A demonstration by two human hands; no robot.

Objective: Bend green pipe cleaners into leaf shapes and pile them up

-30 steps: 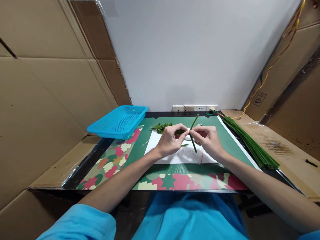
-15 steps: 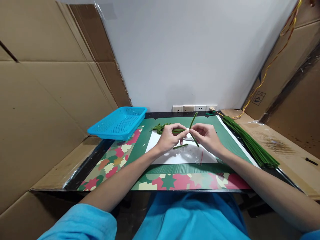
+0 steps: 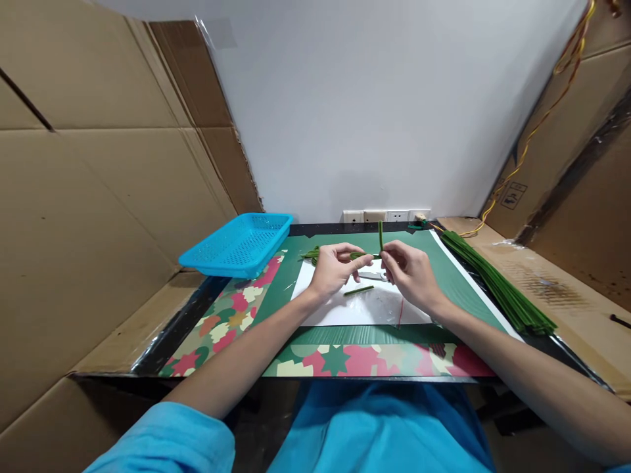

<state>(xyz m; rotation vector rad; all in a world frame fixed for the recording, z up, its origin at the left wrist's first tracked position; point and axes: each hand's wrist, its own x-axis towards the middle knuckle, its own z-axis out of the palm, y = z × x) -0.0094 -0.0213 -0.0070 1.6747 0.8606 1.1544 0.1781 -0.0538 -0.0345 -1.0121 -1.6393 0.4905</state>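
Over a white sheet, both hands work on green pipe cleaners. My left hand is closed in a pinch on a looped pipe cleaner that runs toward the right fingertips. With thumb and fingers pressed together, my right hand grips a pipe cleaner whose end sticks straight up. The fingers hide where the pieces meet. A short cut piece lies on the sheet below the hands. Behind the fingers a grey metal tool shows in part; its kind is unclear.
A blue plastic basket stands at the left. A bundle of green pipe cleaners lies along the right side. More bent green pieces sit behind my left hand. A clear bag with a red strip rests on the sheet. Cardboard walls flank the table.
The pipe cleaner at my right fingertips was slanted, with one end hanging below; now its end points straight up and no lower end shows. My hands have drawn slightly apart.
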